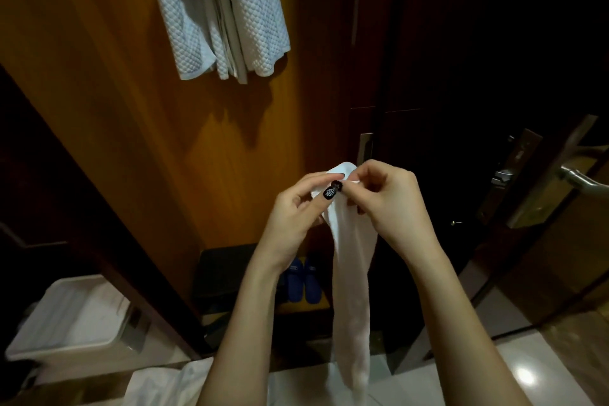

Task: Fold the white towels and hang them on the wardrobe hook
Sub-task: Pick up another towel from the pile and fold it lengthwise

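White towel [352,290]: I see it in mid-air at the centre of my view, in front of the wardrobe, gathered into one long narrow strip. Its top end is bunched between both hands, and the rest hangs straight down past the forearms to the bottom edge of the frame. The fabric is plain white, soft and slightly blurred, with loose lengthwise folds.

Left hand [296,208]: fingers curled, thumb and forefinger pinching the top of the towel from the left. The thumbnail is painted dark with a light pattern.

Right hand [385,198]: fingers curled tightly, gripping the same top end from the right. The fingertips of the two hands touch.

Hanging quilted towels [217,10]: pale, diamond-textured pieces draped high on the wardrobe panel [131,125], well above the hands. I cannot see what they hang from.

Wardrobe panel: warm orange-brown wood, with the hanging pieces' shadow on it.

Slippers [303,280]: a blue pair low in the wardrobe, partly behind the left forearm.

Bin [66,316]: white, at lower left, with pale material inside.

Cloth [164,386]: white, crumpled, at the bottom edge left of the arms.

Door handle [576,175]: metal lever on the right.

Floor [543,372]: glossy pale tile, lower right.
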Demonstrator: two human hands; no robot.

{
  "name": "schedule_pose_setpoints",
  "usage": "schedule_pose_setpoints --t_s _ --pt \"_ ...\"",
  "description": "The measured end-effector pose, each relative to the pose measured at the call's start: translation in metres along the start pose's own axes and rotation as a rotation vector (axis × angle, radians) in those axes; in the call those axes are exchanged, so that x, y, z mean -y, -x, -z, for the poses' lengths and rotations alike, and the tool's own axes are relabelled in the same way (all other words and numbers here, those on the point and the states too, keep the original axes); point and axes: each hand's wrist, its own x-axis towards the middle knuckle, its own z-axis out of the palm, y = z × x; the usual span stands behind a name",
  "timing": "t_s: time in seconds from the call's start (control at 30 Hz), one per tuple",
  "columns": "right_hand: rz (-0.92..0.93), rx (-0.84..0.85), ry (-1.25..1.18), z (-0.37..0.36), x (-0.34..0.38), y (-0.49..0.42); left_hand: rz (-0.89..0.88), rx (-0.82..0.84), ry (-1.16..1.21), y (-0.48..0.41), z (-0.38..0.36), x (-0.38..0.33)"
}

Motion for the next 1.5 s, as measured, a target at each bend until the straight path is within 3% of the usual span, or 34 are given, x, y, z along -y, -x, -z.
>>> schedule_pose_setpoints --t_s 0.2,0.43,0.6,0.9,1.1,1.27,1.5 --pt "0.003 0.008 -0.197 -0.009 0.004 -0.002 -0.028 -0.101 0.102 -0.003 0.005 -0.004" --pt "0.022 0.235 0.096 0.003 -0.009 -0.008 0.043 -0.26 0.211 -0.007 0.026 -0.003" --pt "0.026 0.304 -0.013 0.011 -0.008 -0.012 0.042 -0.313 0.263 -0.018 0.037 -0.012" --pt "0.034 0.31 -0.046 0.037 -0.001 -0.026 -0.004 -0.356 0.244 -0.029 0.071 -0.035" --pt "0.061 0.181 -0.006 0.035 -0.003 -0.029 0.008 -0.361 0.13 -0.034 0.072 -0.037" --pt "0.032 0.111 -0.033 0.045 -0.002 -0.032 0.052 -0.337 0.219 -0.032 0.074 -0.032" --pt "0.05 0.109 0.065 0.057 0.001 -0.034 0.008 -0.356 0.188 -0.037 0.066 -0.032"
